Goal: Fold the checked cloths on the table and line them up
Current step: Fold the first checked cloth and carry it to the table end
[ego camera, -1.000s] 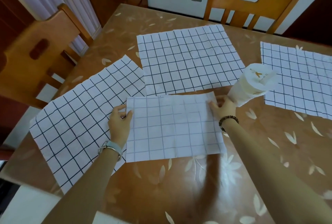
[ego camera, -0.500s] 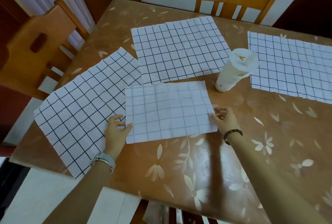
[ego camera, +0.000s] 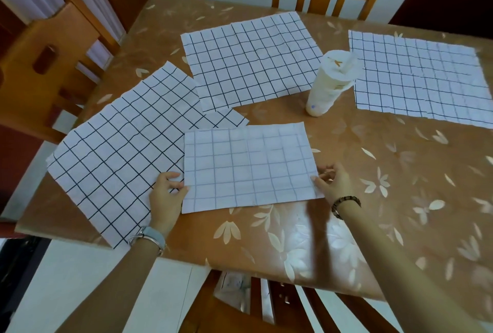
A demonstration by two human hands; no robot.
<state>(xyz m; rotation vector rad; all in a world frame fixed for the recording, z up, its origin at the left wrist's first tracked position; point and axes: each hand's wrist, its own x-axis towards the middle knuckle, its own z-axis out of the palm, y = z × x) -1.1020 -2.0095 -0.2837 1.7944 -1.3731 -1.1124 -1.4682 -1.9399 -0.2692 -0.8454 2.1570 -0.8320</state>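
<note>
- Folded cloth (ego camera: 249, 166) — lower centre of frame, flat on the counter (ego camera: 346, 226), overlapping the left cloth (ego camera: 120, 151).
- Left hand (ego camera: 166, 196): thumb and curled fingers hold its left edge; right hand (ego camera: 334, 183) holds its right edge likewise.
- Upper-centre cloth (ego camera: 250, 58) and upper-right cloth (ego camera: 418, 76) lie open — a white cup (ego camera: 330, 84) stands between them.

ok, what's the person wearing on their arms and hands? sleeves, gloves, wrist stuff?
No gloves, and no sleeves in view: both forearms are bare. Just below the left hand, the wrist carries a pale blue-grey band alongside a thin silver bangle. Below the right hand, the wrist has a dark brown beaded bracelet. No rings can be made out on either hand.
</note>
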